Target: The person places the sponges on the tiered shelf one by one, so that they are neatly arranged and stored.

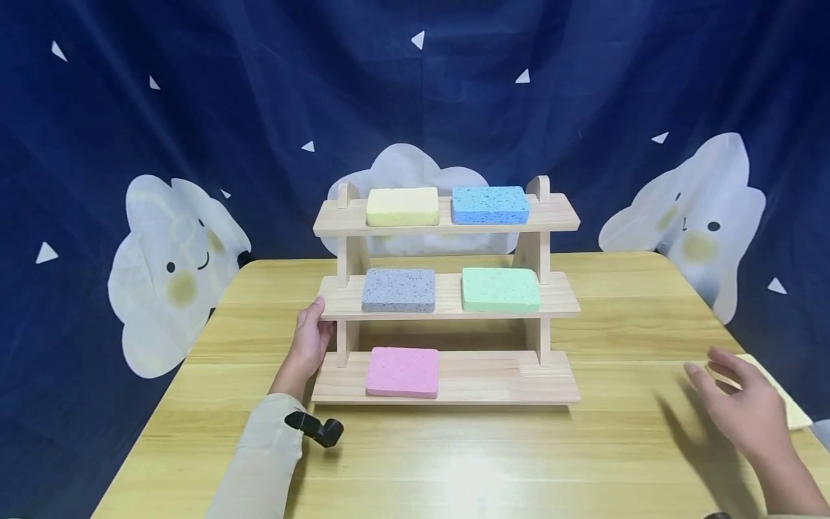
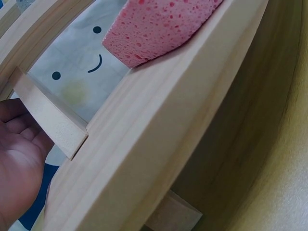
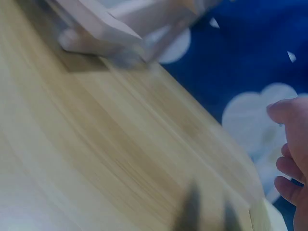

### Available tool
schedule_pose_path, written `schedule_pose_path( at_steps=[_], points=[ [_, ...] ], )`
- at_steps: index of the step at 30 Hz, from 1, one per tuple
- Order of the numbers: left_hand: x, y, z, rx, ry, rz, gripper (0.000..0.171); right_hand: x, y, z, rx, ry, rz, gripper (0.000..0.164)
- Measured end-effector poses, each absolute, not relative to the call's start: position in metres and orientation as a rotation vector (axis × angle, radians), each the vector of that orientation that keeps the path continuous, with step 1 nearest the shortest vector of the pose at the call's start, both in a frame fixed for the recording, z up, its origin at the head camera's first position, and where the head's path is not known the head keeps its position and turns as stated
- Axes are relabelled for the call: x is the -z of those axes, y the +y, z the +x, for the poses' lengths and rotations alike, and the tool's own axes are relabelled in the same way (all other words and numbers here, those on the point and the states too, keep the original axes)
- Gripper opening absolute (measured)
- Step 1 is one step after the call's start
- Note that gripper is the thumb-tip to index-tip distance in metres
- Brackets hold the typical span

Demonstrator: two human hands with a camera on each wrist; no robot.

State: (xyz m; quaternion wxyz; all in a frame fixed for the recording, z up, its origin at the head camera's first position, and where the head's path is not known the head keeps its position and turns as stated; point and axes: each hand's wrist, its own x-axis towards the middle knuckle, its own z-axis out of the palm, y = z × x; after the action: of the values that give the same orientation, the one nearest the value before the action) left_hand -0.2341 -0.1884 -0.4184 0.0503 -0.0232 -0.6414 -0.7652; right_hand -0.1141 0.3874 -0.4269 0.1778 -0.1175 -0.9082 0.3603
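A three-tier wooden display shelf (image 1: 493, 386) stands in the middle of the table. My left hand (image 1: 308, 349) holds the left end of its middle tier, thumb at the tier's edge. On the top tier sit a pale yellow sponge (image 1: 402, 207) and a blue sponge (image 1: 490, 206). The middle tier carries a grey sponge (image 1: 398, 290) and a light green sponge (image 1: 501, 290). A pink sponge (image 1: 402, 372) lies on the left half of the bottom tier. Over the table's right side, my right hand (image 1: 746, 404) is held with loosely bent fingers and nothing in them.
Partly behind the right hand, a flat pale yellow piece (image 1: 794, 412) lies at the right edge of the wooden table (image 1: 454, 468). A greyish thing (image 1: 822, 432) shows beside it at the frame's edge. A dark blue curtain (image 1: 272, 86) with white clouds hangs behind the table.
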Motion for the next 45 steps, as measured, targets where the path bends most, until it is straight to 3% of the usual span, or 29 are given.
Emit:
schedule_pose_path(
  at_steps=[8,14,20,27,34,40,45],
  points=[
    [0.427,-0.190,-0.236,2.308,-1.927,-0.142,0.046,0.429,0.424,-0.110,-0.940,-2.610,-0.781,0.070],
    [0.422,-0.189,-0.236,2.342,-1.936,-0.095,0.054,0.439,0.444,-0.107,-1.123,-2.518,-0.971,0.077],
    [0.417,-0.188,-0.236,2.371,-1.948,-0.032,0.051,0.448,0.456,-0.104,-1.181,-2.518,-1.134,0.083],
    [0.420,-0.189,-0.236,2.359,-1.936,-0.060,0.054,0.460,0.461,-0.103,-1.048,-2.655,-1.178,0.090],
    [0.424,-0.190,-0.236,2.355,-1.909,-0.115,0.043,0.465,0.465,-0.104,-1.001,-2.719,-1.150,0.094],
    [0.423,-0.189,-0.235,2.349,-1.911,-0.135,0.058,0.465,0.462,-0.104,-0.897,-2.804,-1.053,0.094],
    [0.421,-0.189,-0.235,2.348,-1.932,-0.109,0.057,0.466,0.458,-0.103,-0.890,-2.791,-1.066,0.094]
  ],
)
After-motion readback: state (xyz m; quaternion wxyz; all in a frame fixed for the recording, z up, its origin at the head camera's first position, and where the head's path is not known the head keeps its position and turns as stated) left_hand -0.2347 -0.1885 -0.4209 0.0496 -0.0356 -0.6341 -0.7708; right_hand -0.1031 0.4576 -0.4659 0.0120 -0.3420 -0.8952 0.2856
